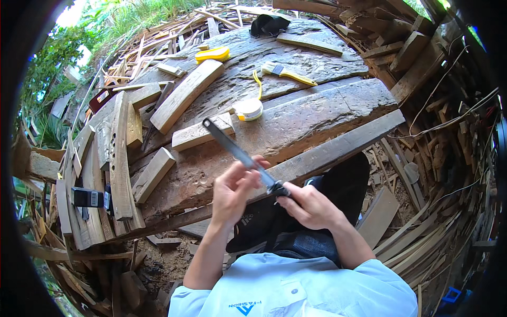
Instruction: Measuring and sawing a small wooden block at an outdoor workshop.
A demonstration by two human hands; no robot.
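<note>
Across both my hands lies a long, flat grey metal tool [229,143] with a dark rounded end that has a hole in it. My right hand [311,206] is closed around its black head, close in front of my body. The fingers of my left hand [232,185] close on the bar just above that head. The tool slants up and left, its far end over a short wood block [198,134] on the worn plank bench [317,113]. Beyond the block sits a white and yellow tape measure [248,110], its yellow strap stretching away from me.
A yellow-handled paintbrush [289,74], a yellow oblong item [213,54] and a black cloth-like thing [269,25] lie farther back. Several wood pieces [187,95] cover the left side, with a small black box [87,197]. Scrap wood is piled around the bench.
</note>
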